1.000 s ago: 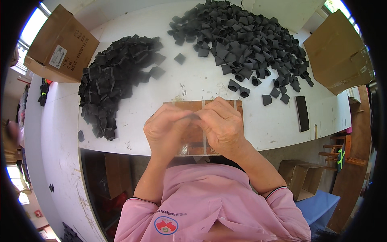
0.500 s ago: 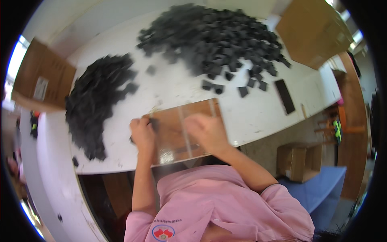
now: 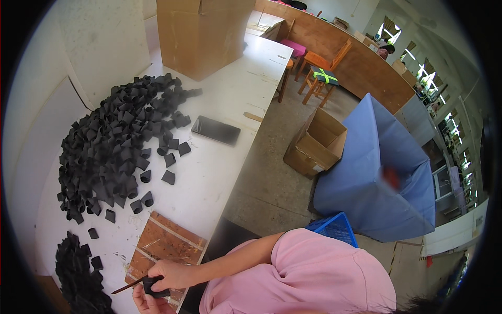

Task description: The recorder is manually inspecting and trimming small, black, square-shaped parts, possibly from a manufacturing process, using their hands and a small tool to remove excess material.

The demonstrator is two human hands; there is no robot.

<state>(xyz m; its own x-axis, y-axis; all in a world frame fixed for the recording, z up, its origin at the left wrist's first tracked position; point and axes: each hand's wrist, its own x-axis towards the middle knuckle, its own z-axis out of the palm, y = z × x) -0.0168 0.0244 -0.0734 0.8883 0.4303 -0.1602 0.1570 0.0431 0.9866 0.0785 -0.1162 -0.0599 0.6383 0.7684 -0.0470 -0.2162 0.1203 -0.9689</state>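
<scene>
A small black tube-like piece (image 3: 155, 287) is held between my two hands over a brown wooden board (image 3: 170, 236) with pale tape strips. From above, my right hand (image 3: 170, 274) grips it with bent fingers. Below it, my left hand (image 3: 149, 303) is curled against its underside, partly cut off by the lower edge. A thin dark brown stick (image 3: 127, 286) juts out leftward beside the piece; which hand holds it I cannot tell. Beyond the board lies a large heap of similar black pieces (image 3: 107, 149), and a darker black pile (image 3: 78, 277) sits at the lower left.
A black phone-like slab (image 3: 215, 130) lies on the white table (image 3: 201, 180) near a tall cardboard box (image 3: 204, 39). On the floor to the right are an open carton (image 3: 316, 142), a large blue fabric bin (image 3: 348, 172), a blue crate (image 3: 336, 230) and wooden chairs (image 3: 320, 78).
The view has swung to the right, showing more floor. My hands, apart over the board before, have come together on the black piece, and the stick now shows.
</scene>
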